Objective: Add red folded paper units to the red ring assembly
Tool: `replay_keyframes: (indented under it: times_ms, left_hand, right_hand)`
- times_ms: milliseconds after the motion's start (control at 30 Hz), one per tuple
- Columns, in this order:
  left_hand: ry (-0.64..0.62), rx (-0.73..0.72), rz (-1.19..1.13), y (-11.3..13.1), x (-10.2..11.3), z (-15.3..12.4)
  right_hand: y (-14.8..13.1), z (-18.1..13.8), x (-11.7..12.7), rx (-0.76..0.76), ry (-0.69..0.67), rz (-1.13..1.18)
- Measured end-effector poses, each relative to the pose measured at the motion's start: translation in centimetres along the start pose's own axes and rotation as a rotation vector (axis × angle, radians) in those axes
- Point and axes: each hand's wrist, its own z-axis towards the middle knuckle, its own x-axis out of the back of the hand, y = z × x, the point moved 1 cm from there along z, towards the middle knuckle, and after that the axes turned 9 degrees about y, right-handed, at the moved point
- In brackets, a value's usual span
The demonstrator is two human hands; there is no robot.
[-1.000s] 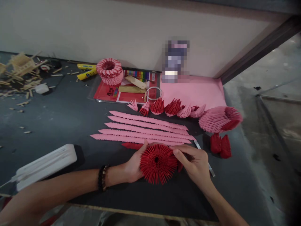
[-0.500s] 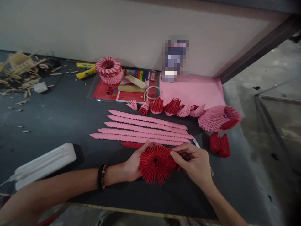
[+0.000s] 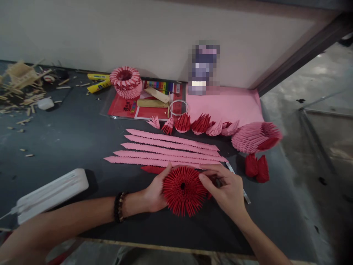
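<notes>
A round red piece of folded paper (image 3: 186, 204), made of many pointed units around a small dark central hole, faces me near the table's front. My left hand (image 3: 157, 193) is wrapped around its left side, fingers partly hidden behind it. On its upper right edge, the thumb and index finger of my right hand (image 3: 227, 189) close on the paper points; the other fingers are curled. Just beyond lie several long pink folded-paper strips (image 3: 171, 151) and, partly covered, a red strip (image 3: 151, 169). A slim cutter knife (image 3: 246, 197) lies beside my right hand.
Behind the strips runs a row of small red and pink paper pieces (image 3: 201, 124), ending at a large pink one (image 3: 255, 138). Two red pieces (image 3: 256, 168) sit right. A white glue gun-like device (image 3: 55, 195) lies left. A pink-red paper ring stack (image 3: 127, 90) stands at the back.
The red paper piece is turned and tilted very slightly in my hands. My right fingers shift a little along its edge, and the whole view moves slightly.
</notes>
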Motion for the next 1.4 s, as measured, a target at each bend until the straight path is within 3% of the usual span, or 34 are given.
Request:
replay_keyframes:
  times_ms: [200,467,567,867,1067,1400]
  left_hand:
    - [-0.119,0.007,-0.119,0.0,-0.1,-0.1]
    - [-0.133,0.083,-0.033,-0.4,0.1,-0.1]
    - [-0.143,0.126,0.011,-0.6,0.1,0.0]
    - [0.029,0.163,0.134,-0.9,0.2,0.0]
    - [0.05,0.17,0.153,-0.9,-0.1,0.0]
    - [0.026,0.141,0.166,-1.5,1.3,0.4]
  right_hand:
    - [0.2,0.2,0.3,-0.034,-0.029,0.089]
    - [-0.5,-0.3,0.5,0.078,-0.001,0.048]
    - [-0.6,-0.2,0.4,0.124,-0.048,-0.003]
    - [-0.4,-0.3,-0.9,-0.005,-0.159,0.046]
    - [-0.6,0.0,-0.6,0.092,-0.152,0.025]
    - [-1.1,-0.6,-1.1,0.165,-0.148,0.001]
